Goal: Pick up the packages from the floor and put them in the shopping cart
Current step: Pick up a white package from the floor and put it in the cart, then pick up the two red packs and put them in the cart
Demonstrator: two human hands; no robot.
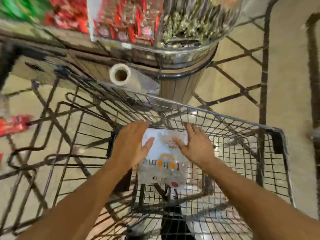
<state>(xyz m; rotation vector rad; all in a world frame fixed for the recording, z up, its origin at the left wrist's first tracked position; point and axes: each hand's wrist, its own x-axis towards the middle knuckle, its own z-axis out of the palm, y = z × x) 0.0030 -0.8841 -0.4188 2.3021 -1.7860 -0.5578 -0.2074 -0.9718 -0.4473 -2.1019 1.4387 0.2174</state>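
OK, head view, motion-blurred
package: clear plastic bag [161, 163] with white panel and orange/dark print, lying in the shopping cart [242, 129], on the wire floor of the basket close to its front wall
left hand: left hand [129, 144] spread flat, fingers straight, over the package's left edge; thumb lies across the white panel; grasps nothing; whether the palm touches the bag, can't tell
right hand: right hand [195, 146] likewise released, fingers straight and splayed, at the package's right edge; thumb points in over the bag; contact unclear
arms: both bare forearms reach in from the bottom of the frame, over the cart's near end
cart: dark wire mesh basket, rim runs diagonally from upper left to right; a second wire frame sits to the left of it
floor: tan floor [290, 66] visible through the mesh and to the right
other package: red packet [13, 124] at the left edge, outside the cart basket, blurred
display: round wood-panelled stand [180, 84] beyond the cart, holding red-wrapped goods [124, 19] and greenish ones; a roll of clear bags [120, 74] mounted on its side
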